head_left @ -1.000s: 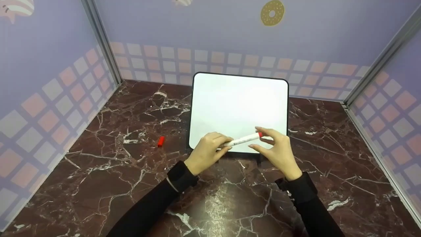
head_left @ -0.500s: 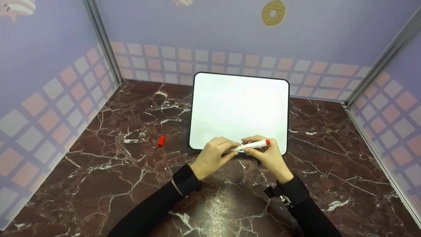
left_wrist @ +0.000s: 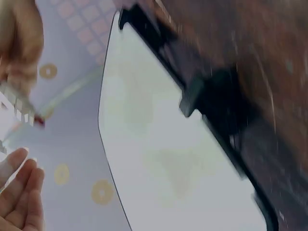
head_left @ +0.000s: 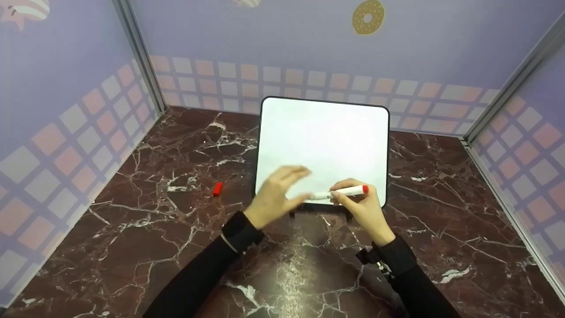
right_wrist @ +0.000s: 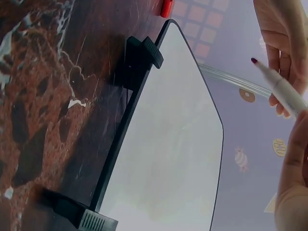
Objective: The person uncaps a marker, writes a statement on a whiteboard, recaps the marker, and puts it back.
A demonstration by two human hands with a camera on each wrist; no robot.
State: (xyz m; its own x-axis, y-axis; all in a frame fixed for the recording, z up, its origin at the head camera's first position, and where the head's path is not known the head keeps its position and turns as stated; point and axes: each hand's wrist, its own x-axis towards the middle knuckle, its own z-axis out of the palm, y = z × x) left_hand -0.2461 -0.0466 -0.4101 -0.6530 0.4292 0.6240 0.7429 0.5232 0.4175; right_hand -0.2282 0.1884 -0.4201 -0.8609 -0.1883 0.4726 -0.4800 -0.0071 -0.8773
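Note:
My right hand (head_left: 364, 205) grips a white marker (head_left: 351, 191) with a red end. In the right wrist view the marker (right_wrist: 284, 91) shows its bare dark-red tip, pointing away from that hand. My left hand (head_left: 274, 194) has its fingers spread, close to the tip side of the marker and holding nothing; it is blurred. Behind both hands a whiteboard (head_left: 322, 141) with a black frame leans upright on the table, its surface blank. The red marker cap (head_left: 217, 189) lies on the table left of the board.
The board stands on black feet (right_wrist: 139, 55) on a dark red marbled table (head_left: 132, 247). Purple patterned panels (head_left: 309, 39) enclose the back and both sides, joined by metal posts (head_left: 140, 57).
The marker has passed from my left hand into my right hand and shifted slightly right. My left hand has let go and drawn back leftward with its fingers opening. The cap has stayed put.

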